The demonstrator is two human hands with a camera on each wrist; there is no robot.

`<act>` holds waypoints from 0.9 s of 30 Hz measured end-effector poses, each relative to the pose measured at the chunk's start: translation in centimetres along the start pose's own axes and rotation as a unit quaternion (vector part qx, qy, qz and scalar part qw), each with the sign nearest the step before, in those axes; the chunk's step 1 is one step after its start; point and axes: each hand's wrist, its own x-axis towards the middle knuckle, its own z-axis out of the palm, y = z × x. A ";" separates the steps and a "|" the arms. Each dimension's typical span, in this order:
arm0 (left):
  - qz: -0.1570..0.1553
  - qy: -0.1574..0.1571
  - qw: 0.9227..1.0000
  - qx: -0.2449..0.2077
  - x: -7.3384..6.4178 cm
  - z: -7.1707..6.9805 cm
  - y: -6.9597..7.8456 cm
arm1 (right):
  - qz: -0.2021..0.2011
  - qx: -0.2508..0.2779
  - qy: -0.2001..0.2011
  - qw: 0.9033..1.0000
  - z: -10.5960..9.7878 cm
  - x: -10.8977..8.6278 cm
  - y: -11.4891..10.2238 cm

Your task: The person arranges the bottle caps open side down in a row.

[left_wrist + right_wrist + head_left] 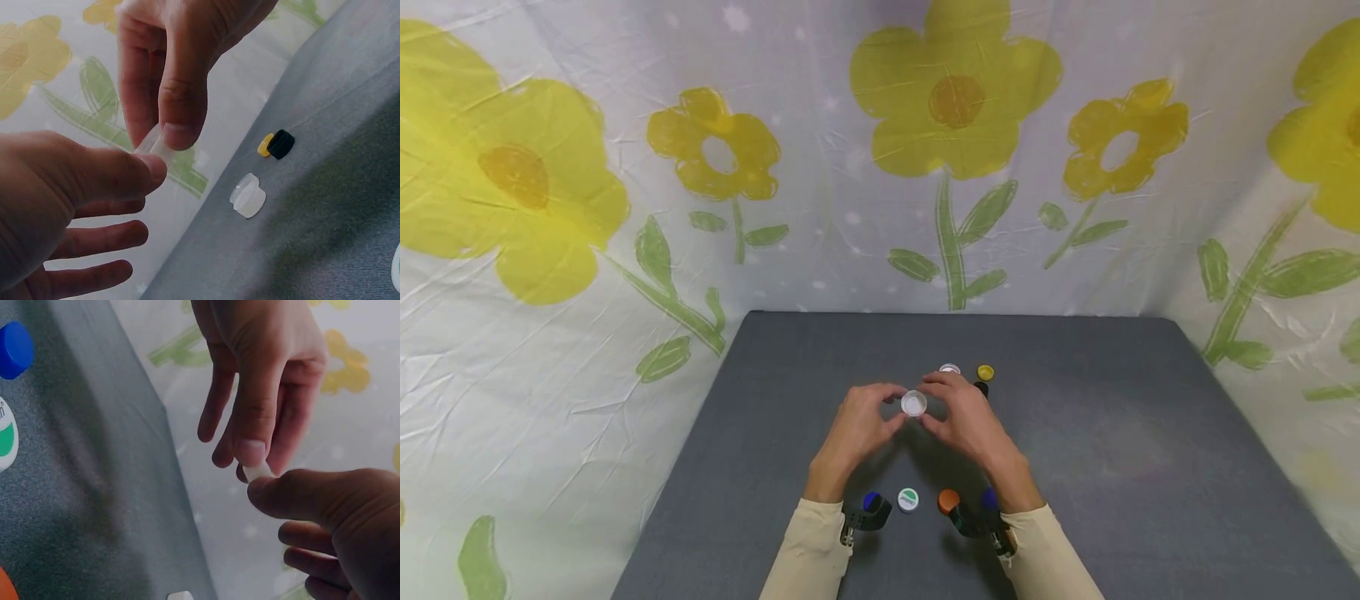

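Nearest us on the table [1075, 517]: blue cap [870, 500], white-and-green cap [908, 500], orange cap [948, 500], second blue cap [990, 498]. Past those, our pale cap [913, 404] is held up off the table. We'd keep pressure light and even so it doesn't tip or slip. Left hand [859, 423] and right hand [966, 418] both pinch its edge, thumb against finger; left's spare fingers sit apart. Beyond: black cap [982, 388], yellow cap [986, 372], part-hidden white cap [950, 368].
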 end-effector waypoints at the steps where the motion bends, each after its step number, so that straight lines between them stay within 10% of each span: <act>1: 0.002 0.003 1.000 0.000 0.0 0.0 0.0 | -0.001 0.005 0.007 1.000 0.0 -0.1 0.0; 27: 0.059 0.088 0.994 -0.042 -0.1 0.2 0.5 | 0.127 0.154 -0.030 0.979 -1.1 -0.9 0.5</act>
